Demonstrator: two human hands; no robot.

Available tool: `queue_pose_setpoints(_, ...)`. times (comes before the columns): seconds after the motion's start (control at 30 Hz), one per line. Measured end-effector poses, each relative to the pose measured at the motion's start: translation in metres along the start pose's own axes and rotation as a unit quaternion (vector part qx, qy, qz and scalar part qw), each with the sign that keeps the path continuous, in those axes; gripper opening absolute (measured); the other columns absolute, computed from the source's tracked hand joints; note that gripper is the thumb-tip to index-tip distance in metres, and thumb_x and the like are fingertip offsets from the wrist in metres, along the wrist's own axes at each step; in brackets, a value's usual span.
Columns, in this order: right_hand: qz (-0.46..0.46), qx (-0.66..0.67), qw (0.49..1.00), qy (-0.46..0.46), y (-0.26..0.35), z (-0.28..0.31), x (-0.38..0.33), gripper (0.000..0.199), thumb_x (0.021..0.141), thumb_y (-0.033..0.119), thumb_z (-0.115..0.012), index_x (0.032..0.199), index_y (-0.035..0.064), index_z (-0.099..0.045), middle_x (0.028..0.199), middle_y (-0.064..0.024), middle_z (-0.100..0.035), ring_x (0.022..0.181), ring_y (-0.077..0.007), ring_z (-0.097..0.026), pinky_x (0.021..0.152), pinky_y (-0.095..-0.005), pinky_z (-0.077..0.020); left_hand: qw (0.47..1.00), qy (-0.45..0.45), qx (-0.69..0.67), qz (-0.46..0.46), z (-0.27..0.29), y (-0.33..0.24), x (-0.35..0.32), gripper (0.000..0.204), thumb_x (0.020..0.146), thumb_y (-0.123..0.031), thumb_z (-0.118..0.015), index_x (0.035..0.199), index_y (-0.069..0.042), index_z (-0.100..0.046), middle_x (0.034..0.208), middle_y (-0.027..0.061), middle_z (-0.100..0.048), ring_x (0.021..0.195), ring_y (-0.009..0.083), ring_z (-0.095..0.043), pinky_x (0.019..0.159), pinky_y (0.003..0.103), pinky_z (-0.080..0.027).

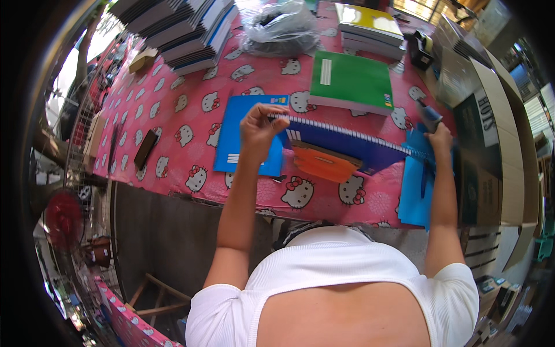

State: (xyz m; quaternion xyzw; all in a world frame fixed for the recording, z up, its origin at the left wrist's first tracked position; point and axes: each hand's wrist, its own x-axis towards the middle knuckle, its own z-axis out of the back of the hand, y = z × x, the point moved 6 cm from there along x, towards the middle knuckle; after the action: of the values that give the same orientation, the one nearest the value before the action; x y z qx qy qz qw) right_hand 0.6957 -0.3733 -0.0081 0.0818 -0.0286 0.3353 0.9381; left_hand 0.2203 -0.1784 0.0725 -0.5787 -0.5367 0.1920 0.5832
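Holding 2 Ends of a Line: Dark Blue Notebook [361,144] Slung Between the Hands

Nearest in, it's the white shirt [341,246], and just past the edge of the pink tablecloth [165,124], light blue sheets [412,199] lie flat by the right forearm. Next out, an orange item [324,165] sits close up against the notebook's lower part; whether the 2 touch, I can't tell.

Now the notebook itself! It extends rightward from the left hand [258,127], tilted, cover facing the wearer. Along its far edge goes the coil [347,130], and that's the long axis, slanting nearer the wearer toward its right end. At the left end, the left thumb and fingers are clamped on the notebook's corner. At the right end, the right hand [441,140] is the nearer of the 2, just beyond the tip, fingers wrapped round a grey-blue tool [429,117]. That tool is blurred, so I can't tell whether its working end is apart or together.

Beyond the left grip, a bright blue notebook [245,136] lies flat. Farther out comes a green notebook [352,81], and at the back, a tall notebook stack [188,37], a clear plastic bag [280,26] and a yellow-topped stack [370,26].
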Motion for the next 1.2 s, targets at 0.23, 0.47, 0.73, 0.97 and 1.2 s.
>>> queue_pose_setpoints(0.23,0.077,0.077,0.994,-0.006,-0.012,0.027,-0.108,0.068,0.072,0.045,-0.075,0.119,0.0012,-0.053,0.122,-0.0188,-0.052,0.114,-0.0369,-0.051,0.093,-0.044,-0.0434,0.904,-0.031,0.213,-0.369,-0.057,-0.204,-0.028,0.034,0.067,0.006,-0.079,0.094,-0.002,-0.059,0.091,0.0154,-0.066,0.079,0.0236,-0.066,0.065,0.032,-0.057)
queue_pose_setpoints(0.47,0.061,0.019,0.996,-0.062,-0.044,-0.024,-0.138,0.055,0.082,0.033,-0.066,0.124,0.0001,-0.051,0.121,-0.0187,-0.05,0.111,-0.0367,-0.051,0.091,-0.0445,-0.044,0.914,0.107,0.312,-0.236,-0.113,-0.103,-0.087,0.023,0.067,0.004,-0.08,0.08,-0.001,-0.061,0.084,0.0114,-0.066,0.079,0.0218,-0.068,0.064,0.027,-0.055)
queue_pose_setpoints(0.73,0.275,0.411,0.865,0.078,0.098,0.093,-0.222,0.038,0.08,0.011,-0.068,0.115,0.0,-0.058,0.109,-0.0168,-0.057,0.099,-0.0304,-0.058,0.083,-0.0376,-0.0505,0.946,0.059,0.291,-0.129,-0.11,-0.04,-0.112,0.019,0.067,0.002,-0.081,0.077,0.001,-0.064,0.086,0.0122,-0.068,0.078,0.018,-0.068,0.067,0.026,-0.054)
queue_pose_setpoints(0.97,0.395,0.402,0.826,0.011,0.154,0.131,-0.269,0.037,0.079,0.012,-0.071,0.113,0.0007,-0.059,0.109,-0.0161,-0.059,0.092,-0.0302,-0.062,0.078,-0.0362,-0.0512,0.944,0.063,0.279,-0.166,-0.114,-0.046,-0.112,0.022,0.063,0.013,-0.074,0.081,0.003,-0.066,0.087,0.0139,-0.067,0.078,0.0208,-0.068,0.061,0.026,-0.057)
queue_pose_setpoints(1.2,0.104,0.647,0.624,0.424,0.156,0.07,-0.264,0.032,0.085,0.012,-0.067,0.111,-0.0051,-0.059,0.092,-0.0132,-0.064,0.08,-0.024,-0.064,0.075,-0.031,-0.0523,0.948,0.055,0.274,-0.152,-0.108,-0.043,-0.112,0.022,0.063,0.012,-0.074,0.081,0.003,-0.065,0.086,0.0154,-0.067,0.077,0.024,-0.069,0.066,0.03,-0.058)
